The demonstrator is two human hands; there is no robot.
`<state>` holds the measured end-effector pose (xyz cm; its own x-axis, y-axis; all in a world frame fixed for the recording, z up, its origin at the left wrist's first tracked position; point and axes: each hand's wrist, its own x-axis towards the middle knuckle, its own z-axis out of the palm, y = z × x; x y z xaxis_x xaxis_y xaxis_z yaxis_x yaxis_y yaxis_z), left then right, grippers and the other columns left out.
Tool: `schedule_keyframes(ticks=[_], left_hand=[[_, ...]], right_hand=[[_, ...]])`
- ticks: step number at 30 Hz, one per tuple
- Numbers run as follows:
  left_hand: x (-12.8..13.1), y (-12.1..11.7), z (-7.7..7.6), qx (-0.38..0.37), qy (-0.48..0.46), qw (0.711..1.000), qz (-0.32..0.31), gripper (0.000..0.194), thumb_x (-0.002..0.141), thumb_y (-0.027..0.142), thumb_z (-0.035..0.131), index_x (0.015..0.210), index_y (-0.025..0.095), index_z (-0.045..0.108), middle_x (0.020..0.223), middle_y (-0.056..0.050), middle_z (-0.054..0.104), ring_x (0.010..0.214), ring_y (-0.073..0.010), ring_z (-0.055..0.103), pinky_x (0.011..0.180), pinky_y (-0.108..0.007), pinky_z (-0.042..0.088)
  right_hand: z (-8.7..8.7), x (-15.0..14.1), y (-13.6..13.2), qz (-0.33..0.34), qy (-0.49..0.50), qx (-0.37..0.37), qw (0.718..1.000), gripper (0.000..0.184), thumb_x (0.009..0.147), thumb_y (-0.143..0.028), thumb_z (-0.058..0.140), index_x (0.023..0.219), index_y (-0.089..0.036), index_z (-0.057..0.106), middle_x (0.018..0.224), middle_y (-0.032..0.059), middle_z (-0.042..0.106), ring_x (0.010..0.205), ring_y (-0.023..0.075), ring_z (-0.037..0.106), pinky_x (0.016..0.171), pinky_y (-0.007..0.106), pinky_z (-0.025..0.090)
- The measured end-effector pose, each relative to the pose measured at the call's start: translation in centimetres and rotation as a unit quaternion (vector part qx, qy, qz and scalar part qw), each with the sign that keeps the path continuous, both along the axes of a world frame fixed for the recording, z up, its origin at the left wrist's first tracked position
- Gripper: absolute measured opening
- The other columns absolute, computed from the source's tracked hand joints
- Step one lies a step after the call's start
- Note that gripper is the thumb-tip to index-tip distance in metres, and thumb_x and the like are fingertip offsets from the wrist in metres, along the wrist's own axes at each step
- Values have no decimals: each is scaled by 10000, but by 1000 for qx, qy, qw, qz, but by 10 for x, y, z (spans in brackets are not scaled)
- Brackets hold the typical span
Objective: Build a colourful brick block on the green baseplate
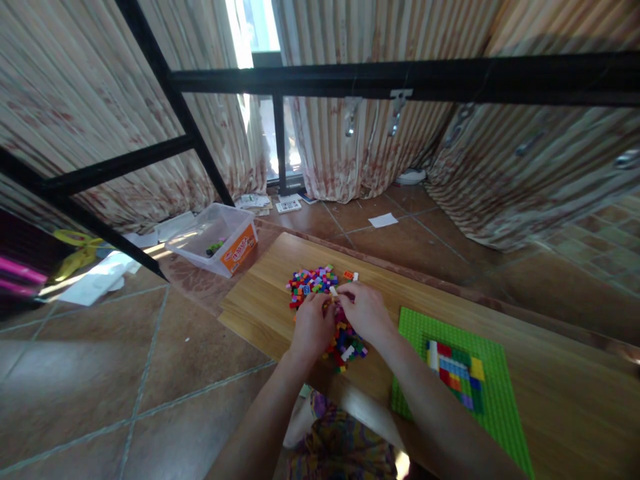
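Observation:
A heap of small coloured toy bricks [313,280] lies on the wooden bench top, with both hands over its middle. Between the fingertips is a small white brick [333,291]. My right hand [365,308] is closed, thumb and fingers pinching at this brick. Close against it, my left hand [315,323] is bent over the heap with its fingers curled; what they grip is too small and covered to make out. To the right lies a green baseplate [493,360] bearing a block of red, blue, green, yellow and white bricks [453,373], partly behind my right forearm.
A clear plastic box [200,233] with an orange label and a few bricks inside stands on the floor at the left. Black metal bars [320,79] cross above the bench [265,280]. Papers [383,220] lie on the tiles near the curtains.

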<state>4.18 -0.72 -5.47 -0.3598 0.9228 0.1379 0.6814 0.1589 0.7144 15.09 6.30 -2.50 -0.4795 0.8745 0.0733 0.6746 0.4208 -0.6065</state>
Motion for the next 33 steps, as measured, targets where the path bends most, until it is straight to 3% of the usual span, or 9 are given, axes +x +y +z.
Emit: schedule_keyframes(ticks=[5, 9, 14, 21, 24, 27, 30, 33], left_hand=[[-6, -3, 2, 29, -24, 999, 8, 157, 873, 144, 547, 922, 157, 696, 938, -81, 674, 867, -186, 627, 822, -319, 482], [-19, -8, 4, 67, -30, 997, 34, 162, 871, 146, 540, 892, 173, 698, 877, -55, 675, 835, -170, 626, 787, -292, 481], [-38, -14, 2, 78, -45, 993, 74, 157, 860, 186, 540, 879, 183, 696, 847, -36, 666, 782, -157, 614, 740, -274, 475], [-44, -19, -6, 59, -99, 989, 94, 172, 844, 225, 542, 879, 166, 700, 832, -42, 653, 728, -145, 594, 657, -250, 452], [-42, -17, -6, 48, -145, 983, 102, 194, 853, 273, 543, 919, 164, 689, 752, -19, 630, 632, -127, 557, 591, -234, 425], [-36, -12, -1, 44, -225, 968, 98, 256, 869, 361, 541, 994, 166, 650, 713, 1, 618, 595, -123, 540, 571, -233, 418], [-23, -10, 8, 71, -300, 950, 50, 257, 851, 396, 581, 957, 165, 621, 798, -13, 643, 679, -127, 572, 627, -234, 442], [-7, -13, 15, 49, -372, 927, -3, 246, 826, 410, 609, 837, 164, 611, 696, 17, 593, 600, -102, 509, 572, -217, 406]], right_hand=[[0, -3, 12, -21, 5, 13, 1000, 245, 902, -172, 512, 938, -211, 751, 1005, 36, 750, 949, 174, 675, 853, 253, 447], [-7, -14, 36, -25, -23, 32, 999, 299, 932, -185, 452, 1031, -214, 733, 1066, 48, 734, 1002, 191, 654, 887, 274, 441], [-18, -35, 74, 58, -101, 92, 989, 399, 857, -59, 470, 1172, -179, 682, 1189, 116, 656, 1165, 242, 530, 984, 316, 389], [-26, -45, 95, 140, -116, 80, 980, 179, 839, -114, 592, 881, -201, 743, 1052, 109, 669, 1113, 250, 522, 968, 316, 389], [-20, -36, 88, 138, -112, 85, 980, 148, 869, -160, 587, 919, -191, 724, 1053, 110, 673, 1109, 244, 540, 967, 315, 385], [-7, -20, 62, 133, -91, 86, 983, 214, 907, -150, 522, 1040, -196, 683, 1076, 85, 686, 1050, 209, 590, 927, 296, 402], [3, -2, 23, 146, 6, 53, 988, 234, 908, -163, 515, 1068, -224, 675, 1031, 51, 704, 973, 182, 626, 866, 280, 431], [1, 12, -12, 149, 127, -13, 981, 277, 872, -126, 512, 1037, -239, 704, 989, 38, 708, 926, 166, 639, 848, 281, 461]])
